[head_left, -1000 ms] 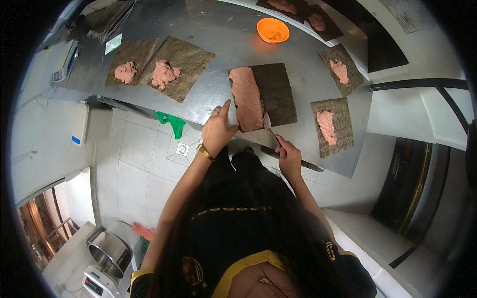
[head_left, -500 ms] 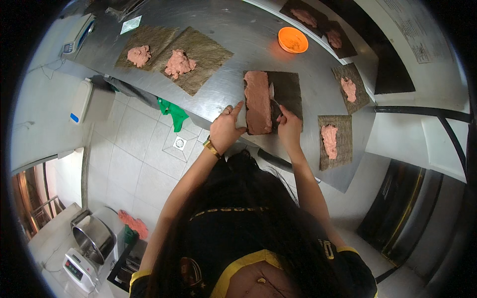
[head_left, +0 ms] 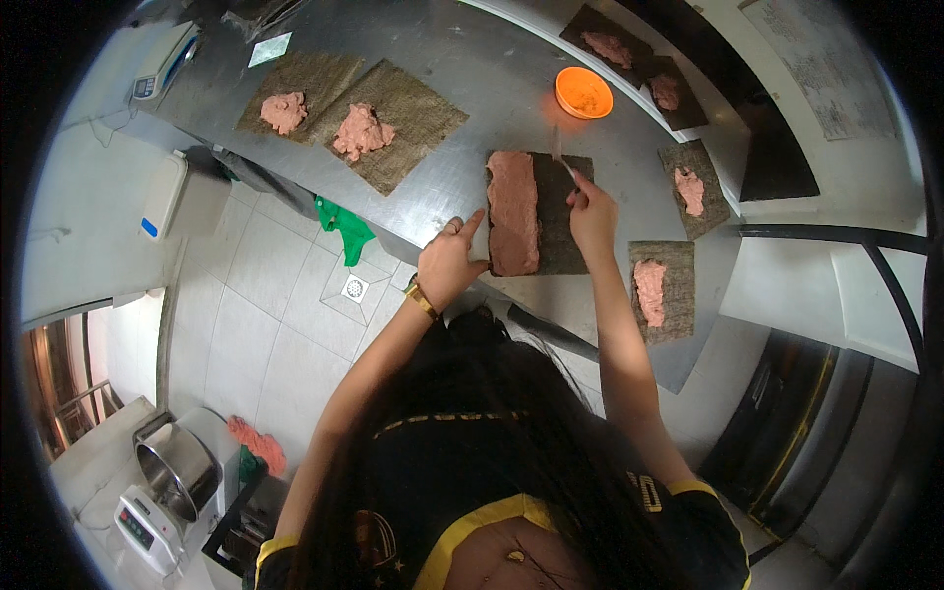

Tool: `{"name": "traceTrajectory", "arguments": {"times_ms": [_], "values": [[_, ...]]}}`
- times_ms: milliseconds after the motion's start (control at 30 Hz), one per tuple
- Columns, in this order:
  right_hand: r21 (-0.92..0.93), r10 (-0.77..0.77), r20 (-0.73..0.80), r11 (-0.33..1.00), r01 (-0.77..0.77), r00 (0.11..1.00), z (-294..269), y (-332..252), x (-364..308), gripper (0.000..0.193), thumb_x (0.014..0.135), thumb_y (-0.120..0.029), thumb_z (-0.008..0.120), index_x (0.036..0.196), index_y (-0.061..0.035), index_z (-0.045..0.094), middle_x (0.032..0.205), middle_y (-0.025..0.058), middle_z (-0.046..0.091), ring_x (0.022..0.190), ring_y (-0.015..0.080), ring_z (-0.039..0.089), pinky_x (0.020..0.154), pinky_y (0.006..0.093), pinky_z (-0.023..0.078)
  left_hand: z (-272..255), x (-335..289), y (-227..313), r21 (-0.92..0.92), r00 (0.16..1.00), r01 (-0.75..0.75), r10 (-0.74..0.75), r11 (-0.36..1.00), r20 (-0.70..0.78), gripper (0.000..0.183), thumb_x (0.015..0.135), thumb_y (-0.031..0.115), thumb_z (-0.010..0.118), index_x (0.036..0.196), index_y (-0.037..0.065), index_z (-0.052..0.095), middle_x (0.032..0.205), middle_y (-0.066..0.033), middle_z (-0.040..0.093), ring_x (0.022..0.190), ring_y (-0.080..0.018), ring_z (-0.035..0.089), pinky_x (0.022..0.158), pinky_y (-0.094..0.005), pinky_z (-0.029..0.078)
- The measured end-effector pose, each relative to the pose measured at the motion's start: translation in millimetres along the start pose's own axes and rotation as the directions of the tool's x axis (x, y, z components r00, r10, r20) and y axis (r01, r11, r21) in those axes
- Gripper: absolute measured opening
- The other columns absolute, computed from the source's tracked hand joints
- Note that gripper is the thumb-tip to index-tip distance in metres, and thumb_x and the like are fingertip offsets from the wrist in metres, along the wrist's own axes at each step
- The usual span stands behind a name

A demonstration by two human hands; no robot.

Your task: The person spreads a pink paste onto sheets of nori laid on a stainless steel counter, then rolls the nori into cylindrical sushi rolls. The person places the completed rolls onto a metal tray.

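Note:
A dark seaweed sheet (head_left: 562, 231) lies near the table's front edge, its left half coated with a smooth layer of pink meat paste (head_left: 513, 211). My left hand (head_left: 448, 264) rests at the left edge of this sheet, thumb and index finger spread apart. My right hand (head_left: 592, 224) grips a small spreading knife (head_left: 558, 147) by its handle, above the bare right half of the sheet. The blade, blurred, points away toward an orange bowl (head_left: 568, 108) with some residue inside.
On the steel table (head_left: 433, 84), more sheets carry pink paste: a pair at the left, others at the right and far right. A scale (head_left: 162, 74) stands at the far left. A green cloth (head_left: 342, 231) hangs below the front edge. A metal bowl (head_left: 177, 467) sits lower left.
My right hand has lifted the knife off the paste's right edge and moved it away toward the orange bowl. My left hand has stayed by the sheet's left edge.

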State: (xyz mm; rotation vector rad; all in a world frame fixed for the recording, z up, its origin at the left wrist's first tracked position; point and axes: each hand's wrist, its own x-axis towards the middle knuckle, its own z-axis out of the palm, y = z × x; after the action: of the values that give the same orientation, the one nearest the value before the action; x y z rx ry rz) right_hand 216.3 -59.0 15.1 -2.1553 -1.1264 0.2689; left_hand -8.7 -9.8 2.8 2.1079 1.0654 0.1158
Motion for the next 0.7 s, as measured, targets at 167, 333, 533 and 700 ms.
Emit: {"name": "traceTrajectory", "arguments": {"times_ms": [167,333,533,700], "values": [[-0.284,-0.024,0.121,0.957,0.058,0.992,-1,3,-61,0.044,0.078,-0.001,0.054,0.121,-0.0070,0.058,0.088,0.0167,0.059,0.078,0.0314,0.062,0.069,0.0414,0.050,0,1,-2,-0.010,1.000,0.004,-0.004,1.000,0.001,0.083,0.066,0.020,0.077,0.140,0.017,0.039,0.105,-0.0159,0.056,0.092,-0.0347,0.061,0.076,-0.0418,0.051],[-0.494,-0.137,0.153,0.847,0.196,0.979,23,-28,-86,0.048,0.079,-0.008,0.055,0.127,-0.0021,0.050,0.098,0.0158,0.055,0.084,0.0341,0.060,0.073,0.0410,0.051,2,3,-6,0.000,1.000,-0.025,0.025,1.000,0.004,0.084,0.065,0.020,0.078,0.140,0.017,0.039,0.096,-0.0122,0.057,0.085,-0.0312,0.061,0.072,-0.0403,0.051],[-0.143,-0.103,0.120,0.982,0.120,0.987,23,-42,-68,0.042,0.079,-0.003,0.053,0.121,-0.0061,0.057,0.096,0.0168,0.058,0.083,0.0356,0.062,0.070,0.0427,0.052,2,8,-23,-0.088,0.992,-0.126,0.127,0.988,0.001,0.079,0.066,0.018,0.077,0.137,0.014,0.044,0.084,-0.0090,0.058,0.075,-0.0264,0.059,0.067,-0.0370,0.049],[-0.334,0.031,-0.025,0.942,-0.038,0.999,19,-36,-42,0.044,0.078,0.001,0.050,0.119,-0.0094,0.061,0.097,0.0163,0.060,0.083,0.0363,0.062,0.070,0.0429,0.051,-2,14,-33,-0.197,0.981,-0.180,0.191,0.964,0.037,0.075,0.068,0.015,0.075,0.136,0.009,0.045,0.082,-0.0085,0.058,0.070,-0.0225,0.060,0.067,-0.0341,0.049]]}}
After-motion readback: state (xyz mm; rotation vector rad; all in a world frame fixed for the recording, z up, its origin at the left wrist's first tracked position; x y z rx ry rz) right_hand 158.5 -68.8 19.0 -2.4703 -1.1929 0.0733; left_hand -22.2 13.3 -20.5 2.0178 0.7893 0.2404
